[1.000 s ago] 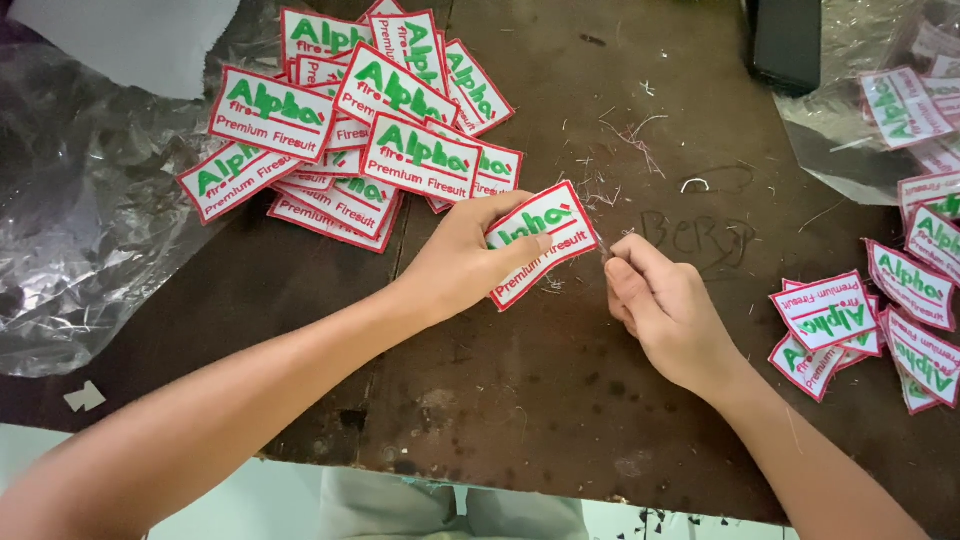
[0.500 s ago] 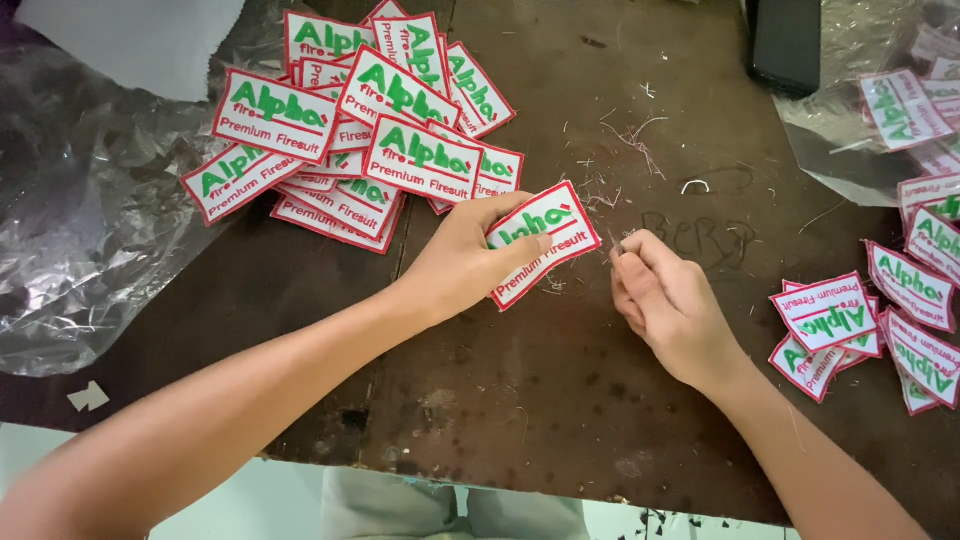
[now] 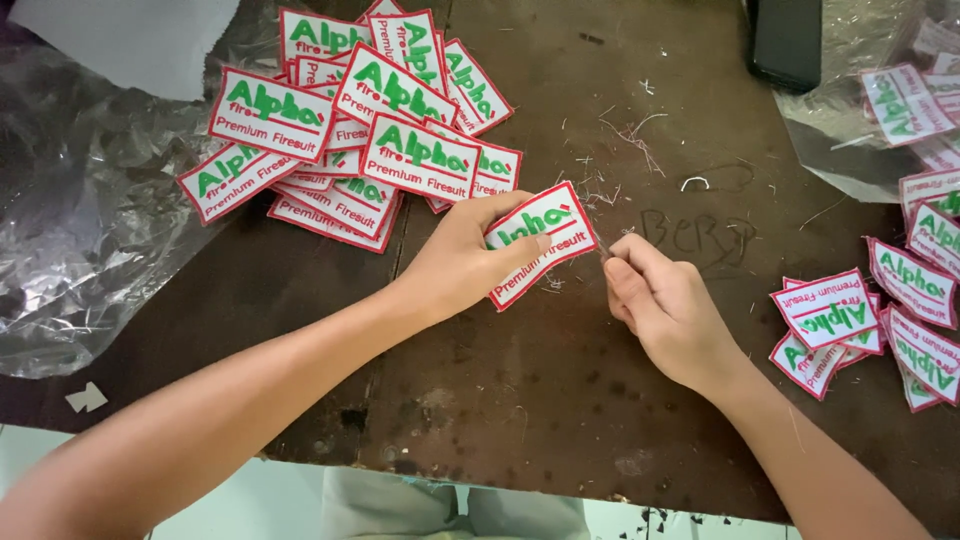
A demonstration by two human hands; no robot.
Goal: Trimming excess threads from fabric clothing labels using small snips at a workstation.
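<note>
Dark brown and scuffed, the wooden worktop (image 3: 560,420) is scattered with pale thread clippings (image 3: 625,135) and flanked by crinkled clear plastic sheeting (image 3: 80,230) on the left. Near its middle the left hand (image 3: 465,262) holds an embroidered patch (image 3: 548,240): a white rectangle with a red stitched border, large green lettering on its upper line and smaller red lettering below. The thumb lies across the patch's face and covers the start of the green word, while the fingers are tucked behind, so the grip is closed on the patch's left end. The patch sits tilted, its long axis running from lower left to upper right, with the free right end pointing up and away towards the far right of the worktop. Its lettering reads upright from the wearer's side.

Just beside the patch's right edge, the right hand (image 3: 665,310) has its fingertips pinched tightly together; whether anything thin sits between them cannot be told.

Behind the left hand lies a loose pile of matching patches (image 3: 370,120), overlapping at many angles. A smaller heap of patches (image 3: 870,320) lies at the right, some turned upside down. A dark rectangular object (image 3: 788,40) stands at the far edge
</note>
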